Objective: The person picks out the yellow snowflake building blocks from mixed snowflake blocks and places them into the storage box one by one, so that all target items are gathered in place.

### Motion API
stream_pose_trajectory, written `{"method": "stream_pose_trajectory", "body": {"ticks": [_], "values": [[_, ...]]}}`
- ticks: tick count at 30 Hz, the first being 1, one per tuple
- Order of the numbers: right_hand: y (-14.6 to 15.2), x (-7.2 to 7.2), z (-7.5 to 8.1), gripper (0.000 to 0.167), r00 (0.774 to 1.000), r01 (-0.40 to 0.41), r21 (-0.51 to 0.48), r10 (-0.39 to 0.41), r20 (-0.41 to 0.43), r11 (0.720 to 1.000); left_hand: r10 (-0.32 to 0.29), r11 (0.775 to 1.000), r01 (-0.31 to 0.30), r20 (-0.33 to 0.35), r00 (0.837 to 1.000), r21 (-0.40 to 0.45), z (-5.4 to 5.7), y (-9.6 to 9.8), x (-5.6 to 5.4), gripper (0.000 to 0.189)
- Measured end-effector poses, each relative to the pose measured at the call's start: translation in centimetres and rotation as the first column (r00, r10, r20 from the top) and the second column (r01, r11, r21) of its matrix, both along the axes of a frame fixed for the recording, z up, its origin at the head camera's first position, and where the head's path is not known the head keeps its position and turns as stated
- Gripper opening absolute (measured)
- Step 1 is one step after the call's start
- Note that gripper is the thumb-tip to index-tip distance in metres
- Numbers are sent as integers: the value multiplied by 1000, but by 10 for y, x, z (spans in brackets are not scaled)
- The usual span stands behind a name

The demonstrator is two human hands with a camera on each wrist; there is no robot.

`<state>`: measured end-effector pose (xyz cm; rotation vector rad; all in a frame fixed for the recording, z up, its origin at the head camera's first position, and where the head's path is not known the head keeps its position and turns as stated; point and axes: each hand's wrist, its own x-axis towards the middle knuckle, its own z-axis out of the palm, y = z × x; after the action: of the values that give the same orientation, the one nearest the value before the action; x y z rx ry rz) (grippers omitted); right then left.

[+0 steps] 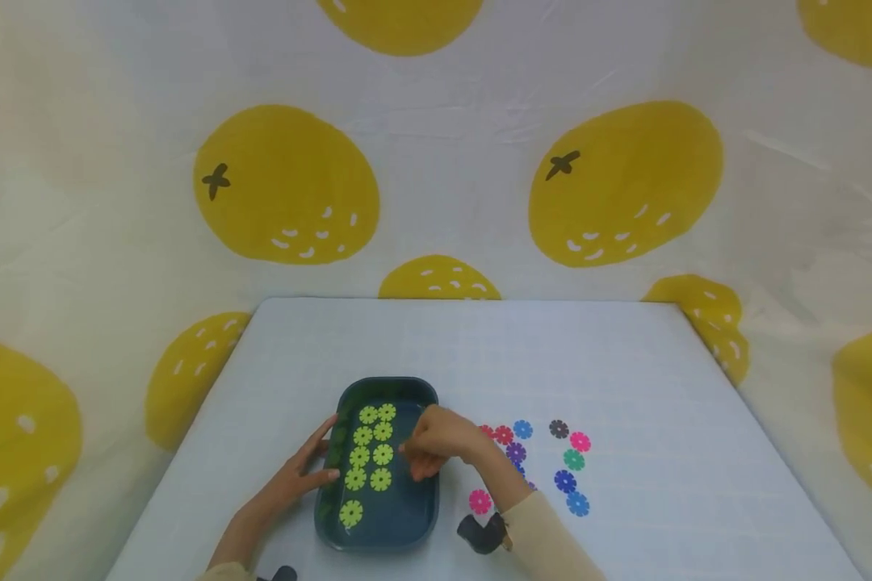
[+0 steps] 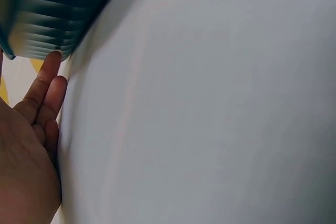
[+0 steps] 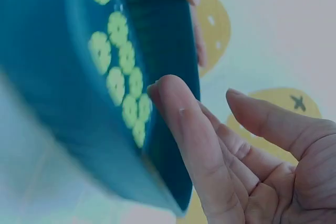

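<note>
A dark teal tray (image 1: pixel 400 524) lies on the table, with several yellow-green notched plastic discs (image 1: pixel 382 454) in two uneven columns on its floor. My left hand (image 1: pixel 291 478) rests against the tray's left side, fingers and thumb spread along the rim. From the left wrist view, its extended fingers (image 2: pixel 48 72) touch the ribbed outer wall. Over the tray's right half hovers my right hand (image 1: pixel 442 440), to the right of the discs. The right wrist view shows this hand's thumb (image 3: pixel 262 116) apart from the fingers and nothing visible between them.
Right of the tray, loose discs in pink, red, blue, purple, green and black lie scattered, among them a pink disc (image 1: pixel 580 441) and a blue disc (image 1: pixel 577 504). Behind the white table (image 1: pixel 661 387) hangs a cloth (image 1: pixel 450 177) printed with yellow fruit.
</note>
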<state>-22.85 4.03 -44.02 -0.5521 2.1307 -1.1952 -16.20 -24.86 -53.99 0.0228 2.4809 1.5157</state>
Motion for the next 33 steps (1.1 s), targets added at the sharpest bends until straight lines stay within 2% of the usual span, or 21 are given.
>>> {"method": "stream_pose_trajectory", "body": {"ticks": [4, 8, 13, 20, 28, 33], "values": [[20, 4, -4, 28, 999, 32, 7, -33, 8, 999, 7, 1000, -6, 14, 1000, -20, -1, 0, 0, 84], [43, 10, -8, 24, 996, 68, -33, -66, 52, 997, 15, 999, -13, 45, 999, -34, 1, 1, -2, 84], [70, 18, -12, 23, 991, 110, -63, -104, 82, 992, 15, 999, -13, 49, 999, -29, 0, 1, -3, 84], [114, 34, -28, 23, 977, 178, -3, -176, 116, 984, -11, 998, 13, 22, 1000, -54, 1, -1, -2, 84], [155, 48, -44, 17, 951, 242, 96, -256, 172, 966, 9, 998, -4, 75, 997, -58, 3, -3, -3, 87], [175, 57, -54, 17, 949, 240, 70, -249, 194, 968, 5, 998, 0, 86, 996, -64, 3, -2, -3, 87]]}}
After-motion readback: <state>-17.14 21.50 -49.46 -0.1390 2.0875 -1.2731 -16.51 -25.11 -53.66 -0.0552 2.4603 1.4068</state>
